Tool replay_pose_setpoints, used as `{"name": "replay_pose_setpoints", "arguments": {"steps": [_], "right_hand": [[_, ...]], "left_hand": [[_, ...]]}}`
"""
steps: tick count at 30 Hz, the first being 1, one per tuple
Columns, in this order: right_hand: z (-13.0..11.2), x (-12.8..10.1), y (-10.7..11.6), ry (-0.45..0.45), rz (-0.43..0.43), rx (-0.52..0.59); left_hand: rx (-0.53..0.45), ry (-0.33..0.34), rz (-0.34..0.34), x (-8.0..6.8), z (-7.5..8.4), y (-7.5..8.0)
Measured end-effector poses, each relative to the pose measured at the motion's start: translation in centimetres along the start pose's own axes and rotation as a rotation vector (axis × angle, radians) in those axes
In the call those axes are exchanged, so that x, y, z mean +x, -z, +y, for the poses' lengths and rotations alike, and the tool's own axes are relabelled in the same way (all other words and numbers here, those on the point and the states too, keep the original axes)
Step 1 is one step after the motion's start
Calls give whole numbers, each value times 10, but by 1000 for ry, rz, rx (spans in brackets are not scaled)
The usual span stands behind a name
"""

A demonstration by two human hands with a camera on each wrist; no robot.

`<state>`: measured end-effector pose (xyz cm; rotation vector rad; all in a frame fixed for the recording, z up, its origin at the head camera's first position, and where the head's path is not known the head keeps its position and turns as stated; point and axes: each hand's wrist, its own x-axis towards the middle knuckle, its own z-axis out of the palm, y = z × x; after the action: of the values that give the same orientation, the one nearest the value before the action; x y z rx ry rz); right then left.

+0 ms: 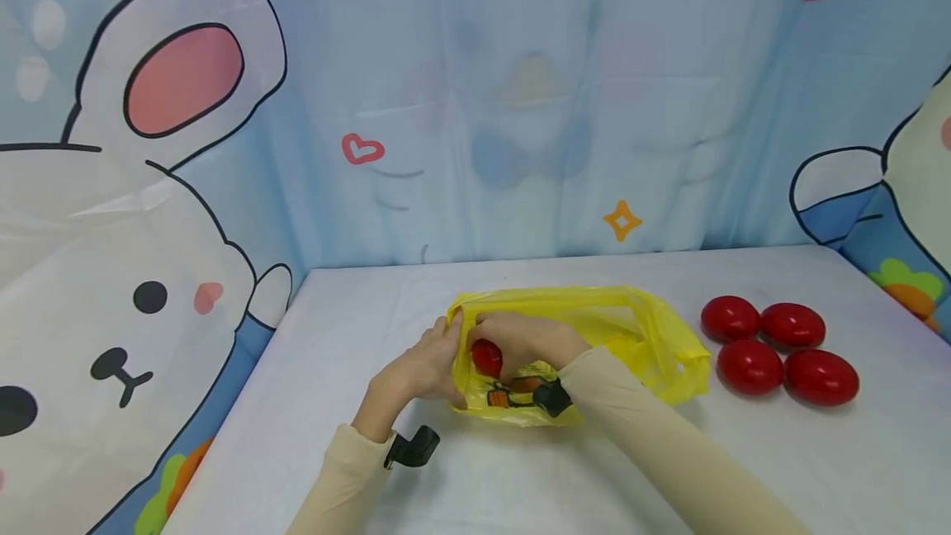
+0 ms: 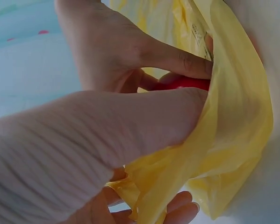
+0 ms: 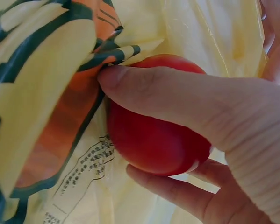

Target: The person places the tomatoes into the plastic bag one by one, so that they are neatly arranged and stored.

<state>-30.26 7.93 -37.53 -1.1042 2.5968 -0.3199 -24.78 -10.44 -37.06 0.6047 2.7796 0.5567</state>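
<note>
A yellow plastic bag (image 1: pixel 631 329) with an orange and black print lies in the middle of the white table. My left hand (image 1: pixel 446 353) pinches the left edge of the bag's mouth, thumb (image 2: pixel 177 112) on top and fingers (image 2: pixel 179 210) underneath. Inside that mouth my right hand (image 1: pixel 496 347) holds a red egg (image 1: pixel 486 357). In the right wrist view the thumb (image 3: pixel 168 88) lies over the egg (image 3: pixel 149 140), other fingers (image 3: pixel 177 193) curl beneath it, and the bag's printed film (image 3: pixel 46 93) is against it. The left wrist view shows only a sliver of the egg (image 2: pixel 189 83) behind the bag (image 2: pixel 233 121).
Several more red eggs (image 1: pixel 776 345) lie grouped on the table (image 1: pixel 520 477) to the right of the bag. A cartoon rabbit backdrop (image 1: pixel 149 188) hangs behind and on the left, where the table's edge runs diagonally. A black strap mount (image 1: pixel 412 447) sits on my left wrist.
</note>
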Motion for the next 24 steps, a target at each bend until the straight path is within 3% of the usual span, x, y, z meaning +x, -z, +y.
{"name": "replay_pose_setpoints", "arguments": {"steps": [7, 13, 21, 24], "right_hand": [[3, -8, -1, 35, 29, 72], [5, -30, 17, 78, 79, 90], [19, -93, 59, 102, 264, 80], [34, -128, 72, 47, 358, 70]], "left_hand": [[4, 13, -7, 0, 1, 0], [-15, 35, -5, 1, 2, 1], [-25, 31, 1, 1, 2, -1], [-8, 31, 3, 1, 2, -1]]}}
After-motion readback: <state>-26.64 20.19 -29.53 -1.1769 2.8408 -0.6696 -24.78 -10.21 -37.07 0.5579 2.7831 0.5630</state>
